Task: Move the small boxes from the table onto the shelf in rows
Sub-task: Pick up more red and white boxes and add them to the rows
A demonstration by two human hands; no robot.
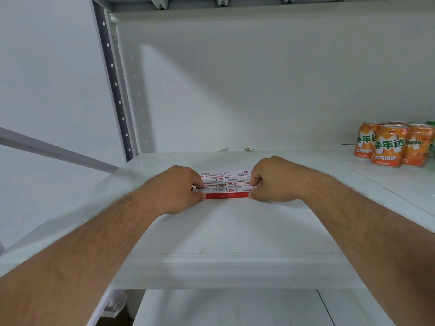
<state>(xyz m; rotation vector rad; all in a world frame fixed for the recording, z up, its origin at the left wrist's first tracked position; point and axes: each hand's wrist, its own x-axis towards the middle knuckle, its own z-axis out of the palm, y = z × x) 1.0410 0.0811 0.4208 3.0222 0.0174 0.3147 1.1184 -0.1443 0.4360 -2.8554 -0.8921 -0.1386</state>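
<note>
**Both my hands squeeze the block of small boxes on the shelf**

The small boxes (225, 184) are flat red-and-white cartons with white tops that carry barcodes and grey print, and red front faces with tiny white lettering. They lie packed together in two columns, three rows deep as far as I can count, edges touching, forming one tidy rectangle. The block sits on the white shelf (235, 231), toward the middle of the board and well back from its front lip

The shelf is a white metal unit with a perforated upright (115, 83) at about 10 o'clock from the boxes and a plain white back panel behind. At about 2 o'clock from the block, well apart from it, stands a cluster of orange soda cans (390, 143) with green and white lettering; a sliver of something green peeks out at the far right edge behind them. A small green-and-white scrap (250, 149) lies at the rear of the board, near 12 o'clock. A lower board shows beneath the front lip

My left hand (181, 188) presses the block's 9 o'clock side, fingers curled over the top edge and thumb against the red front. My right hand (273, 180) mirrors it at 3 o'clock, knuckles bent, fingertips on the boxes' edge. Both forearms reach straight in, bare, wrists low over the board
</note>
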